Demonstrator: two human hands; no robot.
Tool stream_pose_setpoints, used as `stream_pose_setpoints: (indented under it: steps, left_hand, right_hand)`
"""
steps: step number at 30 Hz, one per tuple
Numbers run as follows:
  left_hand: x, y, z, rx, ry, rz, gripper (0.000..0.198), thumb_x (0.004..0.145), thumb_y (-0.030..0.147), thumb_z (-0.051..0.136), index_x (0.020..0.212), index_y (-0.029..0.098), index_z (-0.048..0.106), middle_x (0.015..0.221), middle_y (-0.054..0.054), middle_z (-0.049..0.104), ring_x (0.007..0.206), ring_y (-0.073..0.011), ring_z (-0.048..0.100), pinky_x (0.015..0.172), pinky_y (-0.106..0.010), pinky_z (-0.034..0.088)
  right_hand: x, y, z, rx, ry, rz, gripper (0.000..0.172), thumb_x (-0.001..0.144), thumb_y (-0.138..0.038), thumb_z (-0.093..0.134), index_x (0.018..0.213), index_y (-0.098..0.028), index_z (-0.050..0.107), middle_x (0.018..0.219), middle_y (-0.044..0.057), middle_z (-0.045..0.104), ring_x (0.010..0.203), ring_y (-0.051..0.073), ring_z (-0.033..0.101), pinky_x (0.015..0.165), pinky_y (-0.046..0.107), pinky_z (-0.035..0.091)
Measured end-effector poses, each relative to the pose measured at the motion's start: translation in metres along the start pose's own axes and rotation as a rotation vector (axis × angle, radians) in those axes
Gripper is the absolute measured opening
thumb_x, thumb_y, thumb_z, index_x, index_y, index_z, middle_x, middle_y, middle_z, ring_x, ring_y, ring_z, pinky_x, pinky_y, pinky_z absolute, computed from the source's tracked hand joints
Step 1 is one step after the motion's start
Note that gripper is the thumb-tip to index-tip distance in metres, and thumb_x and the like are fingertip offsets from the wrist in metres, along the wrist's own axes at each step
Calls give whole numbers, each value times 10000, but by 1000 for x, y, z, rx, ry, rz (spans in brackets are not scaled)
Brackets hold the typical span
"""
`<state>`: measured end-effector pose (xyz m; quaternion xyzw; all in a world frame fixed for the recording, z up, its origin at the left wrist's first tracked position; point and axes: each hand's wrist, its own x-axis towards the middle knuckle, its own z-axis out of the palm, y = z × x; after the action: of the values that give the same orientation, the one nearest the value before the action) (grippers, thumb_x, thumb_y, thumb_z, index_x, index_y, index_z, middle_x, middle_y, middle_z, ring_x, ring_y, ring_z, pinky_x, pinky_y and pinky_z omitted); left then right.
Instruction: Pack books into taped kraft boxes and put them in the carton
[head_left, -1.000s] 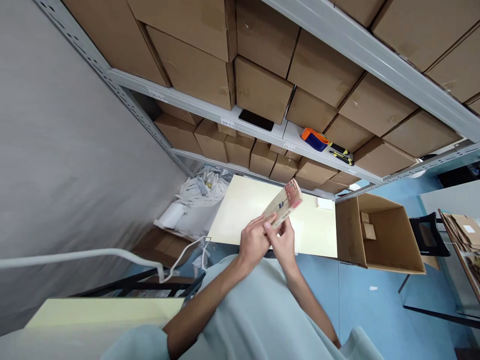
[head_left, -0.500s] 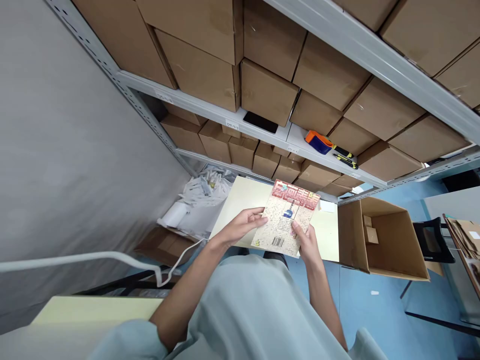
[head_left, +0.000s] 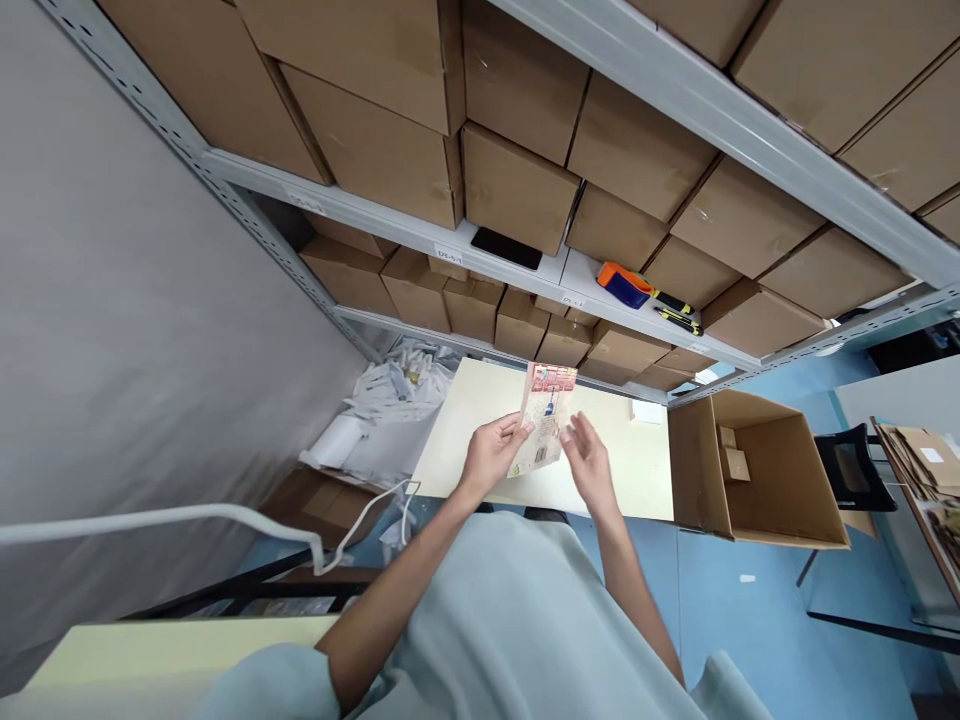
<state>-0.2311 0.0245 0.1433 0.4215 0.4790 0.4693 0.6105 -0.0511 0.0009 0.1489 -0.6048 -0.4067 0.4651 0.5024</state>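
A thin book [head_left: 546, 425] with a red-topped, speckled cover is tilted above the pale table, turned at an angle to me. Its printed face carries a small blue picture, lines of text and a barcode near the bottom. My left hand [head_left: 491, 457] grips its left edge, thumb on the printed face and fingers behind. Beside the right edge is my right hand [head_left: 591, 465], with its fingers apart and the thumb close to the cover; whether it touches the book is hard to see.
The pale yellow table [head_left: 630, 465] lies under my hands, a white slip [head_left: 649, 411] on it. Shelves of cardboard boxes rise ahead, holding a black phone [head_left: 506, 248] and utility knives [head_left: 679, 320]. An open carton [head_left: 787, 480] stands right; crumpled white packaging [head_left: 401, 395] lies left.
The book has turned from facing me broadly to a narrower angle. My right hand has let go of its lower right edge and opened, while my left hand keeps its grip.
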Motion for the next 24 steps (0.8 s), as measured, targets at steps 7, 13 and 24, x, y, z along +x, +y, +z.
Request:
stream_pose_setpoints:
  steps: [7,13,24]
  left_hand:
    - [-29,4,33,553,88,196,282,970,393,681,1170,345,875,1166,-52,865,1062,-308,834,956,-375,636]
    - [-16,17,11,417,19,262,479,946,507,736,1338,241,805,1363,-93,804,1246,-303,777,1189,-441,563]
    - [32,6,-38,204,-117,107,649,716,707,889,1092,182,825,1210,-160,837,1155,-347,779,1175,-541,549]
  right_hand:
    - [-10,-7,27,-14,-51,-45,513,894,-636,797,1133,-184,763,1137,105,842,1050,263,787,908,366,648]
    - [5,-23,-2,119,-55,-6,556,857,-671,816,1130,-189,767,1143,104,854,995,267,790,921,393,640]
    - [7,-26,-27,187,-268,78,624,851,-686,851,1255,-213,795,1266,98,836,1133,320,791,1027,474,639]
